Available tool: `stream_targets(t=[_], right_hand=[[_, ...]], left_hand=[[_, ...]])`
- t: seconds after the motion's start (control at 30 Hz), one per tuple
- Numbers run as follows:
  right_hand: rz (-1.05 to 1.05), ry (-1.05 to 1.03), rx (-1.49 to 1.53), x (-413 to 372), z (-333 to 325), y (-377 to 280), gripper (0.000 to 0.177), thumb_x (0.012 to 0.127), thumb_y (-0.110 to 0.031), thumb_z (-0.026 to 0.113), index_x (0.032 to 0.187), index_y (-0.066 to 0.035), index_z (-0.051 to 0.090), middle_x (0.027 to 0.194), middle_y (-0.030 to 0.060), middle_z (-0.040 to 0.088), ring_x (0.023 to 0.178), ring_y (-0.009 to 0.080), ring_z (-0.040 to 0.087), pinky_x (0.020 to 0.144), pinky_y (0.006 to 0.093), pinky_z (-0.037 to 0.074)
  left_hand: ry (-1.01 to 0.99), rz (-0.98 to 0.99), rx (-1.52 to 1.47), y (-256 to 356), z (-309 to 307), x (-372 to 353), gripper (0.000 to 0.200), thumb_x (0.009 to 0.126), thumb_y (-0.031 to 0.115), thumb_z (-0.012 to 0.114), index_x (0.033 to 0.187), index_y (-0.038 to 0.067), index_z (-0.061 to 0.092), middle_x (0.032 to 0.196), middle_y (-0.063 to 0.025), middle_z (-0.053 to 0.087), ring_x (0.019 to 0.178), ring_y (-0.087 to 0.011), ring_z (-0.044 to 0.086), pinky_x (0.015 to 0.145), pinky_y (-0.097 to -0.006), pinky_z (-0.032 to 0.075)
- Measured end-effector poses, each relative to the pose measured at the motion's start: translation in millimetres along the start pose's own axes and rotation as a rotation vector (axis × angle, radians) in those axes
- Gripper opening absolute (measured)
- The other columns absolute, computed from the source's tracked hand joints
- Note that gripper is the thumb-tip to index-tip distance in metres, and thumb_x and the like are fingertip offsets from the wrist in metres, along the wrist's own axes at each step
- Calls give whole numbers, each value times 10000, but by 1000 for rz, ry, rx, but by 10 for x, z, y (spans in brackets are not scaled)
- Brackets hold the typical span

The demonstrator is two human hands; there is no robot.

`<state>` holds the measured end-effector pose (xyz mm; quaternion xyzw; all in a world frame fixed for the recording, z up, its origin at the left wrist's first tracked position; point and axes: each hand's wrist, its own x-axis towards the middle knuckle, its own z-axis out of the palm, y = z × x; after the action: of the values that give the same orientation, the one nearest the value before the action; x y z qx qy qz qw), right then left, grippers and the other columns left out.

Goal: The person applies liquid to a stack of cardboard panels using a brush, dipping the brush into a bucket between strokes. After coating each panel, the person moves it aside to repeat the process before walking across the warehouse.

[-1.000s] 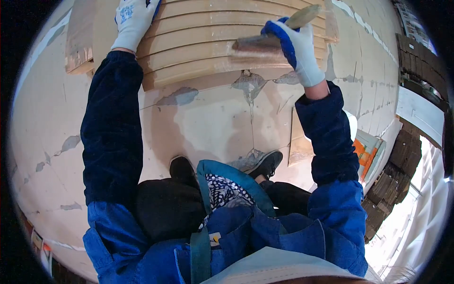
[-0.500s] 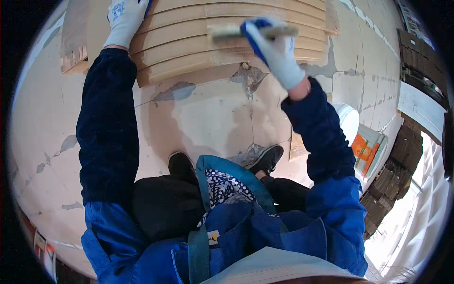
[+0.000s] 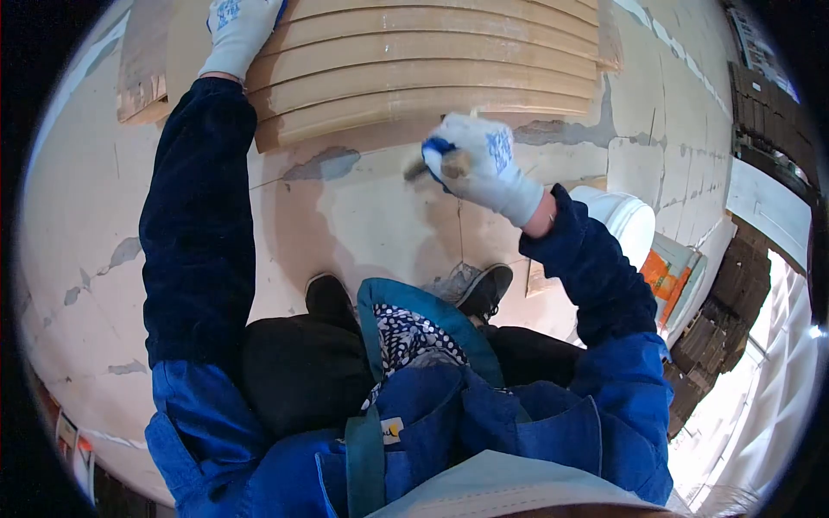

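My right hand (image 3: 475, 162), in a white glove with a blue palm, is closed around a brush (image 3: 418, 171). Its short brownish end juts out on the left of my fist, a little blurred. The fist is in the air just below the front edge of some overlapped cardboard sheets (image 3: 414, 82), apart from them. Wet-looking streaks mark the cardboard's middle. At the top left, my gloved left hand (image 3: 239, 33) rests at the left edge of the sheets; its fingers are cut off by the top of the view.
A white bucket (image 3: 635, 226) stands on the floor by my right forearm, with an orange-labelled container (image 3: 663, 274) behind it. A wooden-looking block (image 3: 141, 69) lies left of the sheets. Stacked brown cardboard (image 3: 730, 285) lines the right side. My shoes (image 3: 485, 292) are below the sheets.
My right hand has come down and toward me with the brush, from over the cardboard to below its front edge. My left hand has stayed nearly in place.
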<state>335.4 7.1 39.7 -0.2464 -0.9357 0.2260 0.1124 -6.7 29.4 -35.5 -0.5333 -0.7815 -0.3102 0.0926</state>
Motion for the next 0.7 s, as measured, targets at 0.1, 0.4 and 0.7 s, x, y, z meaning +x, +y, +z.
stream_targets(t=[0.1,0.4,0.7], right_hand=[[-47,120,42,165,-131,86,155,750,-137,700,896,-95,665,720,99,628,653,261,624,588,361,496],[0,478,-294,1626,-59,953,186,798,-264,683,769,-82,663,628,127,607,537,334,594,500,423,474],[149,146,310,804,-485,252,96,820,-173,679,812,-78,670,732,102,637,576,218,598,589,359,491]], left_hand=[[36,20,-24,-8,30,2,608,892,335,548,1414,78,371,1388,-239,418,1212,-400,451,1019,-443,357],[-27,-17,22,19,-34,11,624,867,302,584,1404,58,379,1404,-236,400,1186,-409,465,996,-442,375],[59,19,43,-18,50,-2,571,888,395,562,1381,132,445,1458,-135,373,1170,-349,515,969,-434,406]])
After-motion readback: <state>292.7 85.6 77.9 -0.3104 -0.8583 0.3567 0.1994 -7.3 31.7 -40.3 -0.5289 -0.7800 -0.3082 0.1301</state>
